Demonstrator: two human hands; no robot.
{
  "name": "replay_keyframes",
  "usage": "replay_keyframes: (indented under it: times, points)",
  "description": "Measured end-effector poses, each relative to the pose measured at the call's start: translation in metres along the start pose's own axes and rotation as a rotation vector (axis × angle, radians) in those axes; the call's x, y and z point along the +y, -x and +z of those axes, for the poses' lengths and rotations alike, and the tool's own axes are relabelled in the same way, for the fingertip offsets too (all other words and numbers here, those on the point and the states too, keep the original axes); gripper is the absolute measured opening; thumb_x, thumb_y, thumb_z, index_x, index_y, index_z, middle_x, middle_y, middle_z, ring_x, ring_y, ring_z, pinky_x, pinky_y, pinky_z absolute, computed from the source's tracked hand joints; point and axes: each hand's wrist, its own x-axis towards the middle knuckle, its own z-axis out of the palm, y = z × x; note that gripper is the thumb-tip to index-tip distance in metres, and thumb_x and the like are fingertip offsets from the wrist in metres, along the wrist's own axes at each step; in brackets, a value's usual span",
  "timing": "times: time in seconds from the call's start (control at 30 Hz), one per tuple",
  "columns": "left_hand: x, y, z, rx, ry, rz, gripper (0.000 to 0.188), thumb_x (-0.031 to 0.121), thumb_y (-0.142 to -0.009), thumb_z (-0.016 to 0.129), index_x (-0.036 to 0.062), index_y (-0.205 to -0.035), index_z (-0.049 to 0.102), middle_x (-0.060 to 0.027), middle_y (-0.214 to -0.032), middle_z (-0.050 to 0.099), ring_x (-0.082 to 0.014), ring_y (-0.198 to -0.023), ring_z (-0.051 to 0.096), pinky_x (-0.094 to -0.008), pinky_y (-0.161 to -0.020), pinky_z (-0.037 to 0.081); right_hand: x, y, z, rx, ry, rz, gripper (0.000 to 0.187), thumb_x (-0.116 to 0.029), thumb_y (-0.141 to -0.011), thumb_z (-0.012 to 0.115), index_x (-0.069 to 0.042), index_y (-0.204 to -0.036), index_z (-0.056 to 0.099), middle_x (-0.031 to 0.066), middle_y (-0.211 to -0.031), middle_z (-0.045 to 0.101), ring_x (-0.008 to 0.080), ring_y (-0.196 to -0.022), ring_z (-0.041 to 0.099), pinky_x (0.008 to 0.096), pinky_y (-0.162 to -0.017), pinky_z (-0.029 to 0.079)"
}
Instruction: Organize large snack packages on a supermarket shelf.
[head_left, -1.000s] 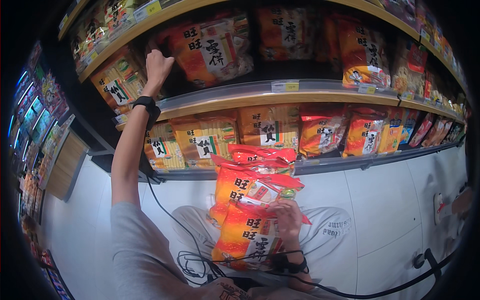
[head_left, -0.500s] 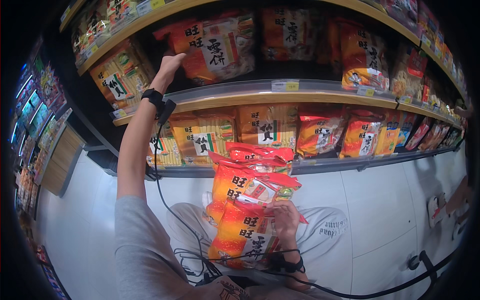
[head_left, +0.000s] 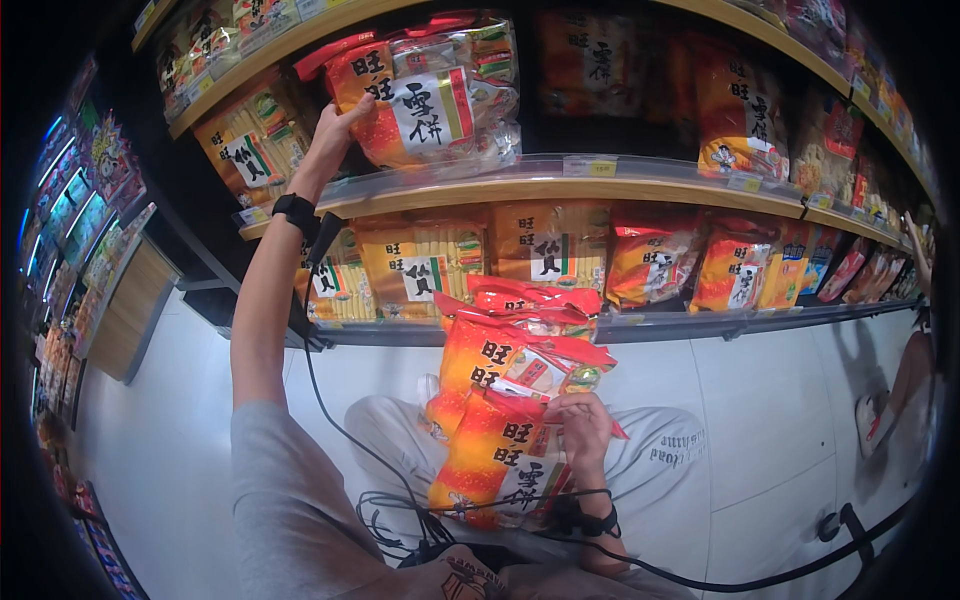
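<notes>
High on the left, my left hand grips the left edge of a red and orange bag of rice crackers, thumb over its front and the other fingers hidden behind. That bag is at the front of the upper shelf, slightly tilted. My right hand has its fingers curled at the top right edge of a similar cracker bag on my lap, pinching it. Just beyond stands a second cracker bag, overlapping another red-topped bag at the lower shelf.
The upper shelf's edge has a clear price-tag strip. Below it stand yellow bags of stick snacks and more red bags. A black cable hangs from my left wrist toward my lap. Another person's leg shows at far right.
My left hand has closed further round the shelf bag's edge. That bag has come forward into brighter light and sits more upright. My right hand stays on the lap bag.
</notes>
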Motion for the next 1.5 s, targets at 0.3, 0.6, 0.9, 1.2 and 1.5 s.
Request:
replay_keyframes:
  times: [0.3,0.6,0.9,1.2,1.5]
  points:
    - [0.008,0.004,0.001,0.023,0.193,-0.013,0.044,0.031,-0.084,0.066,0.0001,-0.111,0.049,-0.0065,-0.103,0.058,-0.0138,-0.091,0.06,-0.0273,-0.079,0.049,-0.001,0.0,0.003,0.012,-0.019,0.001,0.024,-0.011,-0.087,0.048,0.009,-0.101,0.05,0.0212,-0.098,0.06,0.0262,-0.09,0.06,0.0385,-0.084,0.049]
    - [-0.004,0.001,0.001,-0.006,0.148,-0.001,0.05,0.034,-0.083,0.067,0.0014,-0.114,0.047,-0.0061,-0.105,0.059,-0.012,-0.092,0.06,-0.0247,-0.075,0.049,-0.002,-0.001,0.003,0.006,-0.04,0.004,0.022,-0.008,-0.087,0.046,0.009,-0.101,0.051,0.0208,-0.098,0.059,0.0259,-0.092,0.06,0.0385,-0.084,0.049]
    - [-0.007,0.033,0.001,0.293,0.014,-0.012,0.082,0.049,-0.076,0.069,-0.0028,-0.13,0.035,-0.0149,-0.131,0.042,-0.0214,-0.124,0.039,-0.0396,-0.101,0.031,-0.002,0.007,0.006,0.009,-0.02,0.004,0.021,-0.008,-0.086,0.046,0.008,-0.1,0.051,0.0195,-0.099,0.059,0.0258,-0.087,0.06,0.0365,-0.081,0.049]
    - [0.034,0.185,0.069,-0.318,-0.616,0.074,0.038,0.02,-0.079,0.068,0.0002,-0.107,0.053,-0.0103,-0.107,0.059,-0.0184,-0.099,0.058,-0.0314,-0.086,0.045,-0.02,0.027,0.004,0.298,0.564,-0.283,0.015,0.0,-0.083,0.047,0.005,-0.096,0.051,0.0192,-0.103,0.056,0.0253,-0.095,0.057,0.0368,-0.089,0.043]
    - [-0.01,0.313,0.115,-0.59,-0.704,-0.169,0.063,0.028,-0.07,0.076,0.0012,-0.119,0.047,-0.0184,-0.111,0.056,-0.0315,-0.103,0.056,-0.0363,-0.083,0.047,-0.028,0.04,-0.007,0.368,1.006,0.106,0.047,-0.011,-0.078,0.065,0.001,-0.12,0.048,0.0158,-0.123,0.051,0.0249,-0.114,0.05,0.0349,-0.098,0.038]
